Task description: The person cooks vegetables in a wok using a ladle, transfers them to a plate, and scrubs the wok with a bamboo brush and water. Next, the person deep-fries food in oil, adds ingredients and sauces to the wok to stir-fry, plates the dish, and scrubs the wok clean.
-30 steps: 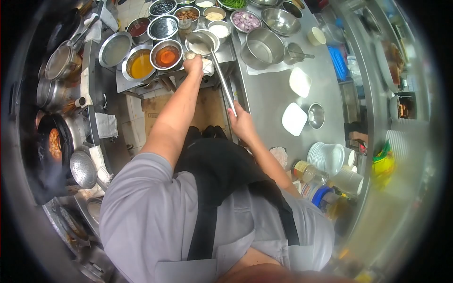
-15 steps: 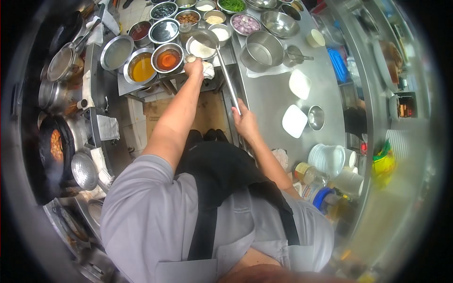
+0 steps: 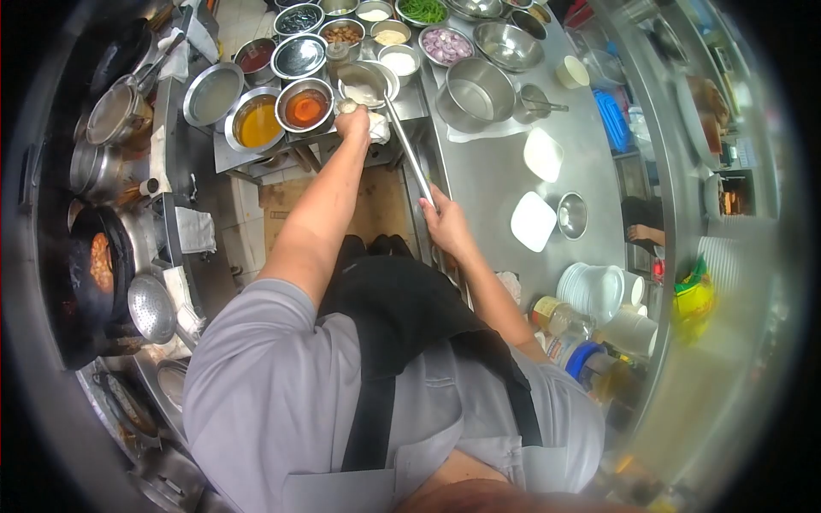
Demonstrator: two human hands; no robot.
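Note:
My right hand (image 3: 446, 224) is closed round the long metal handle of a ladle (image 3: 410, 150). The ladle's head lies over a metal bowl of white contents (image 3: 389, 77) and hides part of it. My left hand (image 3: 352, 126) is closed at the near edge of that bowl, with a small pale rounded thing at its fingertips that I cannot make out. A white cloth (image 3: 379, 130) hangs beside the left hand. Left of it are a bowl of reddish-orange liquid (image 3: 306, 108) and a bowl of yellow oil (image 3: 256, 121).
A deep steel pot (image 3: 475, 94), white dishes (image 3: 533, 221) and stacked plates (image 3: 590, 289) stand on the right counter. At left are a wok with orange food (image 3: 101, 263) and a perforated ladle (image 3: 152, 308). A co-worker's hand (image 3: 643, 232) shows beyond the counter.
The ladle's head has moved a little left and down over the bowl, and its handle has shifted slightly left. The co-worker's hand has come into view at the right.

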